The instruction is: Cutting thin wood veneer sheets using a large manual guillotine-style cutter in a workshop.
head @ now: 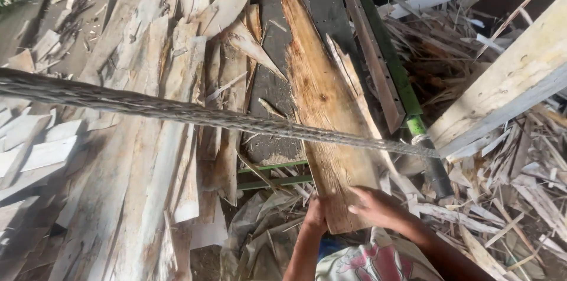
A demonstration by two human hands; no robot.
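Two hands on wood plank

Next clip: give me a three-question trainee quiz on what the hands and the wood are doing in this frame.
1. True or false: both hands rest on the near end of the brown plank.
2. What crosses the picture above the plank? A) a twisted rope B) a garden hose C) a measuring tape
3. Fill in: left of the plank lies a heap of pale wood ____.

Key
1. True: the left hand grips the near edge and the right hand lies at its near right corner.
2. A: the rope runs from the left edge to a pale beam at right.
3. Strips, or offcuts.
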